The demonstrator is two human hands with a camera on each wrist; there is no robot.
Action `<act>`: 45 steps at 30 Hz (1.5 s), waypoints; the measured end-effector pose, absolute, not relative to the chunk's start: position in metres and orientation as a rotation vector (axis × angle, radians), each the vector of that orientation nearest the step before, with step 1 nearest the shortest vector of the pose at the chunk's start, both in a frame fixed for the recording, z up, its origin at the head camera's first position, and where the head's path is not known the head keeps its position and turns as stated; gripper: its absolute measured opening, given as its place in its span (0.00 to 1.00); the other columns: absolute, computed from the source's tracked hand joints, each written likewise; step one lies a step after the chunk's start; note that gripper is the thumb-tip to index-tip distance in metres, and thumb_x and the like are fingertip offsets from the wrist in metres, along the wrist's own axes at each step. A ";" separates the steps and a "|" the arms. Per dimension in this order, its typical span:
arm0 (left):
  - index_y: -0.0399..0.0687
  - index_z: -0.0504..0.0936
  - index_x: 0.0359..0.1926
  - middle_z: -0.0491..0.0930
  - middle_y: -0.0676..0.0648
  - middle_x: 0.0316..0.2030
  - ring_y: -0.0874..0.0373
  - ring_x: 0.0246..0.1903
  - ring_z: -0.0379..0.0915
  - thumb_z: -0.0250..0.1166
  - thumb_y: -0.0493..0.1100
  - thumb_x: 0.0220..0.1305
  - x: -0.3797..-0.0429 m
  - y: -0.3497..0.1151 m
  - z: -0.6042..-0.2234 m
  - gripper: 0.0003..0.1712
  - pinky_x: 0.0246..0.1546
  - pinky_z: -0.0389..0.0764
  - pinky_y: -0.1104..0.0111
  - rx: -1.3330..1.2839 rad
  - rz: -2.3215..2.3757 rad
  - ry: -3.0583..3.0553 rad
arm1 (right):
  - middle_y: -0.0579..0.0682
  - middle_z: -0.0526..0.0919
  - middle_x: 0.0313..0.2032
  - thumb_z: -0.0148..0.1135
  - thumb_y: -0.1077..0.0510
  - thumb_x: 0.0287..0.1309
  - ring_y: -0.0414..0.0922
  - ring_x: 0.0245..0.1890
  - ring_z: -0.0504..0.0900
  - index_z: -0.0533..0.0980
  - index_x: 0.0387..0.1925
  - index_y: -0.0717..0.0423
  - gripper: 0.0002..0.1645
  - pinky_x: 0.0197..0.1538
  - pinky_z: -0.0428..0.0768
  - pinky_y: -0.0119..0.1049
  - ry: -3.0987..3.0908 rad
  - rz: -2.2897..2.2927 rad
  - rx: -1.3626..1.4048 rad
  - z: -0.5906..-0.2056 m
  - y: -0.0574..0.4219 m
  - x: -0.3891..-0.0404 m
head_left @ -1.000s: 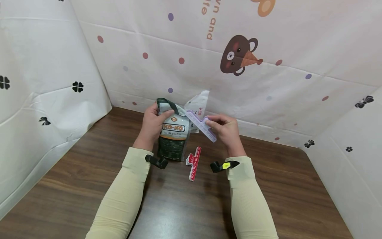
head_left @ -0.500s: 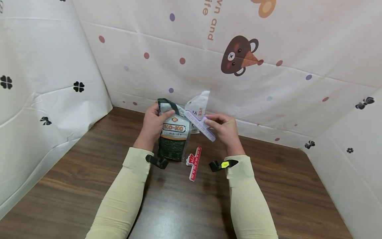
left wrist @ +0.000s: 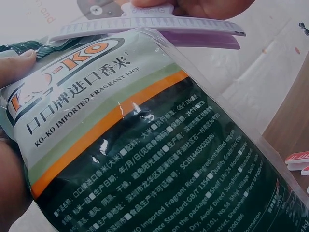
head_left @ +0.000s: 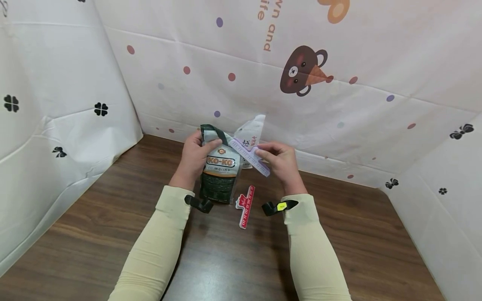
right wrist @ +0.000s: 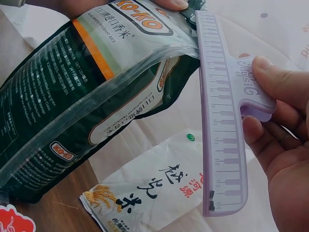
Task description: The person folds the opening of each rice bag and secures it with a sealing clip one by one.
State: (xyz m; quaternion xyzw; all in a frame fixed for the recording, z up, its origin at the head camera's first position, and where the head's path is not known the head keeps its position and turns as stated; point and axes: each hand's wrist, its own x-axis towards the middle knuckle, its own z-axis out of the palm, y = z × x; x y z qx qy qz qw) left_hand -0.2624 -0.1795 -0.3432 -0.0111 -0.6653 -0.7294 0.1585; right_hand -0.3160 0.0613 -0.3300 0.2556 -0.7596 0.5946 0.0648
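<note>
My left hand [head_left: 191, 161] grips the upper left of a green and silver KO-KO rice bag [head_left: 218, 184], thumb across its front. The bag's top is folded over, with a dark green strip slanting across it. My right hand [head_left: 284, 164] pinches the grip tabs of a long purple bag clip [head_left: 249, 157] printed with a ruler and piano keys. In the right wrist view the clip's upper end [right wrist: 205, 29] lies at the bag's top right corner, its lower length extending past the bag. The left wrist view shows its two bars spread apart at the far end.
A white rice bag [head_left: 248, 133] stands behind, partly covered by the purple clip and the green bag. On the brown wooden table [head_left: 226, 259] lies a red bag clip [head_left: 246, 207], just right of the green bag's base. A printed white cloth [head_left: 188, 96] rises behind the table.
My right hand has shifted slightly left, bringing the purple clip farther over the bag's top right corner. The left hand keeps its grip, and the red clip stays in place.
</note>
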 end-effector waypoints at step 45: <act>0.45 0.79 0.51 0.79 0.48 0.45 0.56 0.41 0.80 0.67 0.46 0.62 -0.266 -0.182 -0.343 0.18 0.42 0.82 0.66 -0.021 -2.081 -1.939 | 0.49 0.84 0.37 0.70 0.59 0.55 0.38 0.32 0.79 0.84 0.42 0.61 0.13 0.33 0.76 0.27 -2.305 1.741 0.869 -0.314 0.041 -0.323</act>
